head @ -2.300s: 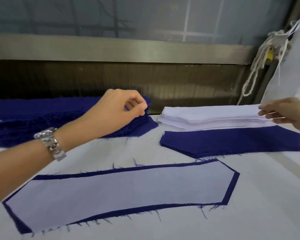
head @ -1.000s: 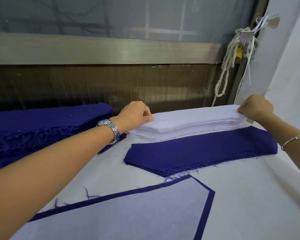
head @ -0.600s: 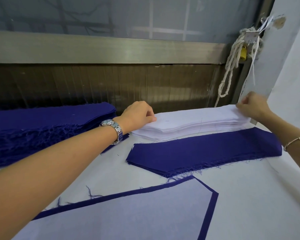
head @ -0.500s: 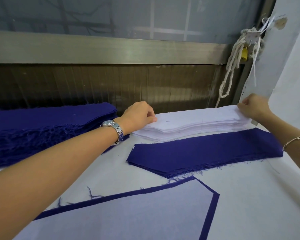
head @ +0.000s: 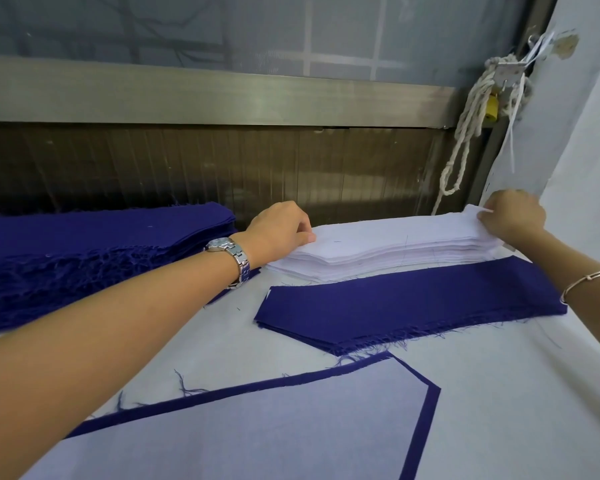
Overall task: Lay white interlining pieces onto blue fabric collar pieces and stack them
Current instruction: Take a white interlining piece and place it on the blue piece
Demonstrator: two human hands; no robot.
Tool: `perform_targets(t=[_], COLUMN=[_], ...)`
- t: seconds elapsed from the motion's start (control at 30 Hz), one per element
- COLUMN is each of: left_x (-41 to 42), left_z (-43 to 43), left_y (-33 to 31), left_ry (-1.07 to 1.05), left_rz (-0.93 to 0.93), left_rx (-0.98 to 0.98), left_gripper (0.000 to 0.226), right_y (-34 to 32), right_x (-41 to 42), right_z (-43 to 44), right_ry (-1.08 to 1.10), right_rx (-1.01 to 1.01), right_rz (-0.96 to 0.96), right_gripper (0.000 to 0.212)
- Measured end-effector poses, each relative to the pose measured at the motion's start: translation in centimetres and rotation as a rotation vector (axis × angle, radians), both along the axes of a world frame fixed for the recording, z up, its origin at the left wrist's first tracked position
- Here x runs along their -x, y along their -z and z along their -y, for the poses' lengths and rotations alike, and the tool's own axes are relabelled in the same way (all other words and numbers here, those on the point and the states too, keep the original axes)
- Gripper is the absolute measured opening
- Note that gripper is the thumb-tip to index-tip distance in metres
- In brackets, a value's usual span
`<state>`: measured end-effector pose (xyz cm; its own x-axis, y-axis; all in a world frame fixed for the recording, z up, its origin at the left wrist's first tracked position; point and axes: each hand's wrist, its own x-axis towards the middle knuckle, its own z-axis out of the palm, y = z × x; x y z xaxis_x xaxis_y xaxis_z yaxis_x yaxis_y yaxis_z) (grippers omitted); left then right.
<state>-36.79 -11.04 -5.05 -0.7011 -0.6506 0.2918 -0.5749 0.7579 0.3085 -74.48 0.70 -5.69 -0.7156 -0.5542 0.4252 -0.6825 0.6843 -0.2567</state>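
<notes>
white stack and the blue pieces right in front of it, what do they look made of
The white interlining stack looks like thin matte sheets, probably nonwoven or paper-like: its edges are clean and unfrayed. The blue collar pieces look like matte woven cloth: loose threads fray along the near edge.

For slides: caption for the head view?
Left hand and right hand grip opposite ends of the interlining stack, behind blue collar pieces.
</notes>
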Motion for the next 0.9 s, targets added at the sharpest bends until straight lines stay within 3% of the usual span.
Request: perform_targets(t=[0.13,0.23,0.43,0.9], left_x=[0.0,0.0,-0.2,-0.3], left_z=[0.1,0.0,0.0,0.0], left_y=[0.0,0.1,0.1,0.1], left_ry=[-0.001,-0.006,0.0,0.018], left_rz=[0.002,0.002,-0.001,-0.004], left_rx=[-0.004,0.005,0.015,0.004], left_gripper=[0.024,0.024,0.023,0.022], right_y=[0.0,0.1,0.0,0.7], right_x=[0.4,0.4,0.7,1.6], right_z=[0.0,-0.3,-1.0,-1.9], right_ry=[-0.074,-0.096,-0.06,-0.065], right_rx=[0.23,0.338,0.345,0.472], right_rz=[0.2,0.221,0.169,0.297], right_gripper=[0.03,0.04,0.025,0.031])
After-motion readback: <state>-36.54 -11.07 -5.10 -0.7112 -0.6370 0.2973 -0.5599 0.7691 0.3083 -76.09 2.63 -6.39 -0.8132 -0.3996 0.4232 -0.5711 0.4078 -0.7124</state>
